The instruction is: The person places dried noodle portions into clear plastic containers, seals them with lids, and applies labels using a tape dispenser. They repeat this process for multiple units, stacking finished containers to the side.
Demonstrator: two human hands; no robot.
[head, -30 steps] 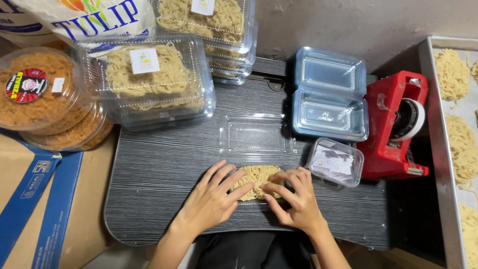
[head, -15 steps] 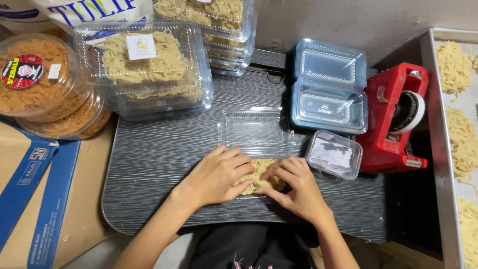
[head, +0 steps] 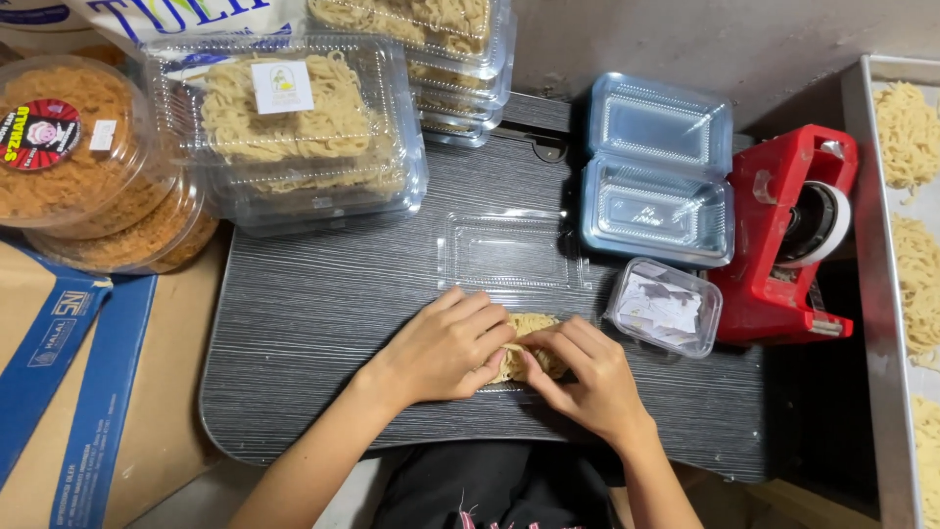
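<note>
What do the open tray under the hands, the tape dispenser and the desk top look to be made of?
Tray: thin clear plastic, glossy, with the desk grain showing through it. Tape dispenser: red moulded plastic, smooth with a slight sheen. Desk top: probably laminate board, matt, printed with a dark grey streaked grain. Both hands press a noodle block.

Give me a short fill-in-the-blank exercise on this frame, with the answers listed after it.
1. Both hands press on a bundle of ____ on the dark tray table.
2. The tape dispenser is ____ in colour.
3. The small tub of paper slips lies nearest the ____ hand.

Answers: noodles; red; right
</note>
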